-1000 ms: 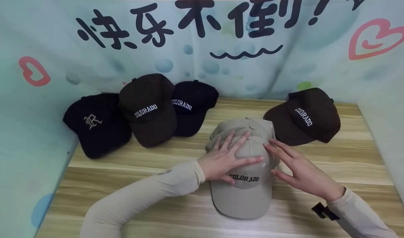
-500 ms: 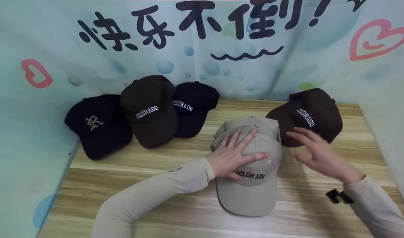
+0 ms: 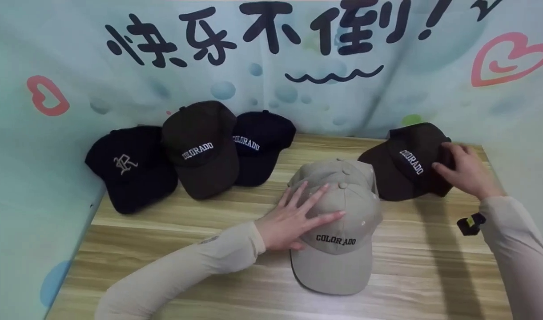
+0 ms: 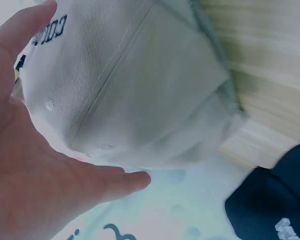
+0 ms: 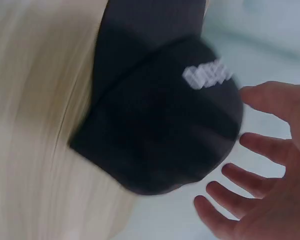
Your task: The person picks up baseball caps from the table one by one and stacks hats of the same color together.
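Note:
A beige baseball cap (image 3: 333, 275) lettered COLORADO lies on the wooden table, brim toward the person, with more beige caps (image 3: 320, 168) nested behind its crown. My left hand (image 3: 284, 222) rests with spread fingers on the left side of this stack; the left wrist view shows the crown (image 4: 115, 100) beside the thumb. At the back right sits a dark brown COLORADO cap (image 3: 416, 153), brim angled left. My right hand (image 3: 471, 171) is at its crown's right side. In the right wrist view the parted fingers (image 5: 262, 147) reach the edge of that dark crown (image 5: 160, 125).
On the back left of the table (image 3: 187, 258) stand a black cap (image 3: 133, 178) with an R emblem, a dark brown COLORADO cap (image 3: 200, 164) and a navy COLORADO cap (image 3: 262, 146), overlapping. A printed cloth backdrop (image 3: 271, 89) rises behind and along both sides.
My right hand has left the beige stack and moved right and back to the brown cap. The left hand has slid slightly left and down on the beige cap, staying spread.

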A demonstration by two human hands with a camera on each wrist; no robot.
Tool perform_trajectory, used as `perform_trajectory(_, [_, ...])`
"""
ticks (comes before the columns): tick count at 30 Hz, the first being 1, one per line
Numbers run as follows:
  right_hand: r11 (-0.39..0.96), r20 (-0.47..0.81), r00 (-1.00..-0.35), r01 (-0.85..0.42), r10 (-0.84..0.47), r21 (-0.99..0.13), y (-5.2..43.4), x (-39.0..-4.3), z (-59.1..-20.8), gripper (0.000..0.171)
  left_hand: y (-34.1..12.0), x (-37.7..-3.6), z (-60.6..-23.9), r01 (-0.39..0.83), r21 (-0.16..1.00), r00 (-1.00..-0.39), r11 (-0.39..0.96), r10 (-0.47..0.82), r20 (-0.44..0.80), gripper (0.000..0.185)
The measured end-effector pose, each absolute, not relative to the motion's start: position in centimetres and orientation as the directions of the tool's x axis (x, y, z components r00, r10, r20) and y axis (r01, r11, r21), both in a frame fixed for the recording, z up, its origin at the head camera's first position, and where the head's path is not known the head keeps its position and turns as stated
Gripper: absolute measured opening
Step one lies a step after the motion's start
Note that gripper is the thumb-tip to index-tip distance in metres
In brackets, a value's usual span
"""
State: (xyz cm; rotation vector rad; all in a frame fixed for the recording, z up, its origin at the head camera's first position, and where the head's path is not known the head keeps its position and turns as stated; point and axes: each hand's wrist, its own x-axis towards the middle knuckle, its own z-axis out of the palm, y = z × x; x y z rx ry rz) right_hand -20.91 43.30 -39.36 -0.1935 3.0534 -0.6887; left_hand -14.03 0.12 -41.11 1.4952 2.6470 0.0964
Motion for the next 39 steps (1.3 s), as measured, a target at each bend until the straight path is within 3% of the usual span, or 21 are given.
perform_trajectory(4, [0.844,-0.12,-0.993,0.055,-0.011,-0.533,44.8,-22.0,-39.9,0.078,-1.6,-13.6,-42.1,0.821,0.189,-0.528,0.539,0.842,-0.112,0.107])
perform_trajectory(9, [0.635,-0.271,-0.961,0.245,0.059,-0.733,44.8,-23.1,-40.3,0.09,-2.1,-13.6,-43.4,0.807,0.25,-0.52,0.536,0.844,-0.132,0.106])
perform_trajectory(14, [0.425,-0.305,-0.94,0.34,0.151,-0.839,44.4,-23.3,-38.9,0.089,-1.3,-13.7,-43.6,0.805,0.251,-0.519,0.537,0.843,-0.138,0.108])
perform_trajectory(17, [0.403,-0.277,-0.941,0.334,0.195,-0.852,43.8,-23.3,-37.5,0.085,-1.0,-13.6,-43.6,0.807,0.25,-0.516,0.534,0.845,-0.139,0.108])
perform_trajectory(23, [0.654,-0.152,-0.958,0.278,0.244,-0.703,43.2,-23.3,-34.2,0.086,0.2,-14.1,-43.4,0.804,0.283,-0.5,0.523,0.852,-0.154,0.104])
perform_trajectory(27, [0.783,-0.082,-0.975,0.215,0.206,-0.584,44.0,-23.9,-32.4,0.083,1.5,-14.5,-43.3,0.809,0.286,-0.484,0.513,0.859,-0.17,0.103])
perform_trajectory(35, [0.918,0.096,-0.991,0.051,0.097,-0.393,42.0,-22.4,-28.0,0.037,4.3,-14.8,-42.9,0.829,0.28,-0.451,0.485,0.874,-0.18,0.1])
perform_trajectory(39, [0.942,0.152,-0.987,-0.001,0.053,-0.336,41.2,-21.6,-26.8,0.025,4.8,-14.8,-42.5,0.843,0.273,-0.432,0.463,0.886,-0.17,0.095])
